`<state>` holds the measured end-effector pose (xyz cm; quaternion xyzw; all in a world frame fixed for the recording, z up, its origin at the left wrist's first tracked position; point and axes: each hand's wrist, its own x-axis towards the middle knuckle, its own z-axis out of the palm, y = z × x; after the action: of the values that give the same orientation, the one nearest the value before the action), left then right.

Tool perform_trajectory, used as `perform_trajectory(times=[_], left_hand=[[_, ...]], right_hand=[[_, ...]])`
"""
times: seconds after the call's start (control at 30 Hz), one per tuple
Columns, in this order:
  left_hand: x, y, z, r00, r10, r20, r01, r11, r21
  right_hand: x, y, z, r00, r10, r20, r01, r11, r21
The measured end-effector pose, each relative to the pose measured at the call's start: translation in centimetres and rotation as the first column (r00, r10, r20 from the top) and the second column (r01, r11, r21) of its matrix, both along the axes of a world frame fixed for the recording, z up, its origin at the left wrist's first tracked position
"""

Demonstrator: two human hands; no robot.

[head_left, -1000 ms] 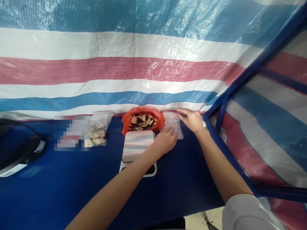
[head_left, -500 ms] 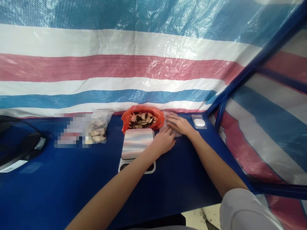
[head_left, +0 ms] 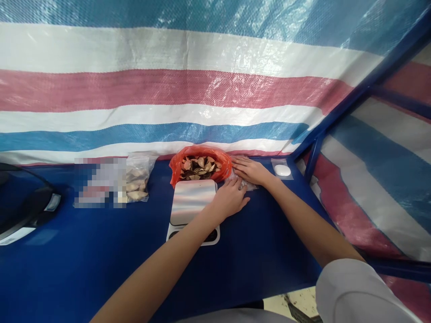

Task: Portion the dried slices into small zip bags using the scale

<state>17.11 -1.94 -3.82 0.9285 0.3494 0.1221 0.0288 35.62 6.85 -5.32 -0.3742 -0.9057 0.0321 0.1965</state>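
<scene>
My left hand [head_left: 229, 197] reaches across the kitchen scale [head_left: 193, 202] and rests on clear plastic bags [head_left: 249, 185], fingers bent a little and thumb held apart. On the far side of the same bags lies my right hand [head_left: 252, 171], its fingers stretched out toward the left. Both hands partly cover the bags, so their number is hidden. Just left of the fingers stands an open red plastic bag [head_left: 175, 172] full of dried brown shell-like pieces [head_left: 200, 167]. The scale's silver plate holds nothing, and my left forearm hides part of its front panel.
A clear zip bag [head_left: 137, 181] of pale pieces lies left of the scale, beside a blurred-out patch. At the far left is a black strapped object [head_left: 30, 211]. A small bag with a white round item [head_left: 282, 170] lies right. Striped sheeting [head_left: 168, 89] and a blue frame [head_left: 343, 107] border the blue table.
The view has shifted slightly. My right hand has slid a little to the left over the clear bags, its fingers now nearer the red bag. My left hand stays nearly in place.
</scene>
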Motion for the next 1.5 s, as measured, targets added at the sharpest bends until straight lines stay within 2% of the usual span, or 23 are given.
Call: perform_trajectory(times=[0.13, 0.37, 0.53, 0.67, 0.8, 1.0, 1.2, 1.33, 1.5], left_hand=[[0.0, 0.0, 0.5, 1.000, 0.006, 0.001, -0.006, 1.000, 0.026], [-1.1, -0.8, 2.2, 0.994, 0.006, 0.106, -0.013, 0.998, 0.064], [-5.4, -1.7, 3.6, 0.961, 0.050, 0.272, -0.082, 0.991, 0.106], [-10.5, -2.7, 4.0, 0.917, 0.159, 0.365, -0.202, 0.976, 0.082], [-15.6, -3.4, 3.1, 0.860, 0.270, 0.433, -0.334, 0.940, 0.077], [-20.9, -3.2, 0.1, 0.842, 0.374, 0.389, -0.452, 0.883, 0.128], [-22.2, -2.9, -1.7, 0.884, 0.378, 0.276, -0.432, 0.886, 0.171], [-22.2, -2.7, -2.1, 0.906, 0.386, 0.175, -0.414, 0.892, 0.181], [-22.1, -2.7, -2.2, 0.904, 0.398, 0.157, -0.422, 0.891, 0.171]], right_hand=[[0.1, -0.2, 0.9, 0.996, -0.056, -0.065, 0.053, 0.997, -0.056], [-0.2, -3.5, 3.7, 0.916, -0.172, -0.363, 0.169, 0.985, -0.040], [-1.6, -7.8, 3.4, 0.894, -0.224, -0.389, 0.208, 0.975, -0.081], [-3.4, -11.0, 2.4, 0.932, -0.262, -0.251, 0.257, 0.965, -0.052], [-5.3, -12.9, 1.8, 0.951, -0.299, -0.081, 0.302, 0.953, 0.025], [-7.1, -13.9, 1.1, 0.941, -0.338, -0.004, 0.337, 0.937, 0.088], [-7.2, -14.0, -0.4, 0.946, -0.324, 0.022, 0.322, 0.944, 0.075], [-7.2, -13.8, -0.8, 0.947, -0.320, 0.027, 0.319, 0.947, 0.043], [-7.2, -13.6, -1.1, 0.945, -0.328, 0.010, 0.328, 0.944, 0.027]])
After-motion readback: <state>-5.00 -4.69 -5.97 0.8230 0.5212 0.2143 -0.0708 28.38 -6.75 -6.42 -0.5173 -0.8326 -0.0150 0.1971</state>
